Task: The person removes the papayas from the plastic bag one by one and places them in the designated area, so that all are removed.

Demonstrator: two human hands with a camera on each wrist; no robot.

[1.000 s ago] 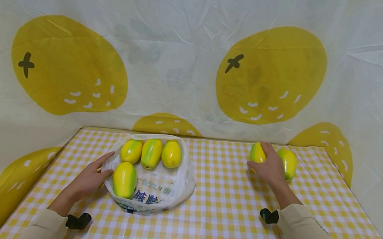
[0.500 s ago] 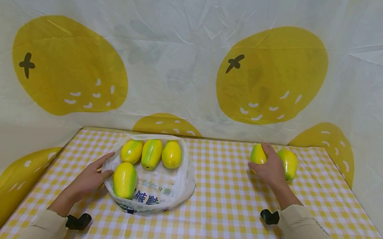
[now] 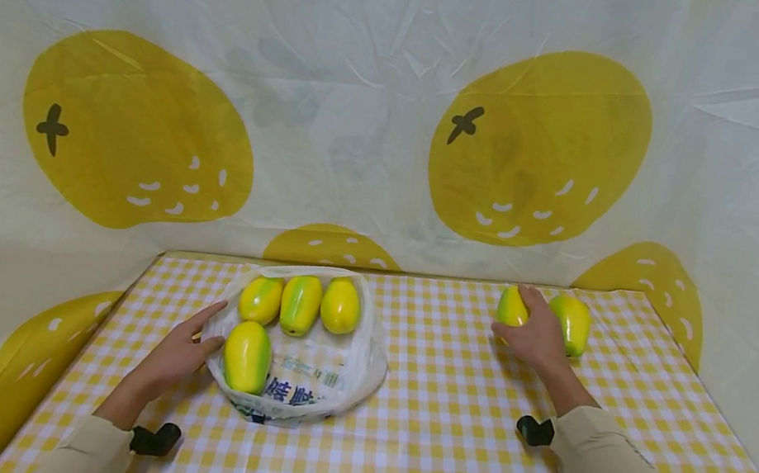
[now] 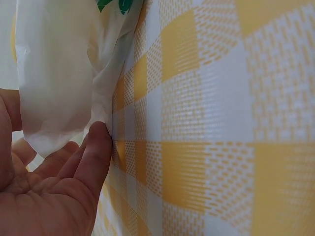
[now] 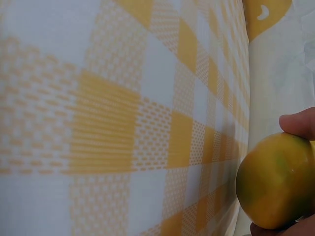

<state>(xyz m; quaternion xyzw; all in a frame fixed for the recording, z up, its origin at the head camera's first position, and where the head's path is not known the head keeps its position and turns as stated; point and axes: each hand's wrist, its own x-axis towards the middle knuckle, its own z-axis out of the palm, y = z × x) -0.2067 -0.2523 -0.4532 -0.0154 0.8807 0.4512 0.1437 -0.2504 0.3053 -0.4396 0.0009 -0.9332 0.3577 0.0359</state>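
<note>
In the head view my left hand (image 3: 177, 353) holds the near-left side of a white plastic bag (image 3: 367, 373). Film of the bag (image 4: 56, 73) lies between thumb and fingers in the left wrist view. The bag gapes wide, with several glossy yellow-green mangoes inside, one of them a front mango (image 3: 246, 356) close to my thumb. At the table's far right, my right hand (image 3: 535, 330) grips another mango (image 3: 513, 305), thumb on one side and fingers on the other. The right wrist view shows this mango (image 5: 275, 182) partly cut off by the frame edge. A second loose mango (image 3: 570, 325) sits right beside that hand.
A yellow-and-white checked cloth (image 3: 440, 414) covers the table. Behind it and at the sides hangs a pale curtain (image 3: 354, 115) printed with big yellow fruits. Dark bands (image 3: 155, 438) are worn at both sleeve cuffs.
Almost nothing differs. My right hand and the mango in it have shifted very slightly in the picture, while the left hand and the bag keep their place.
</note>
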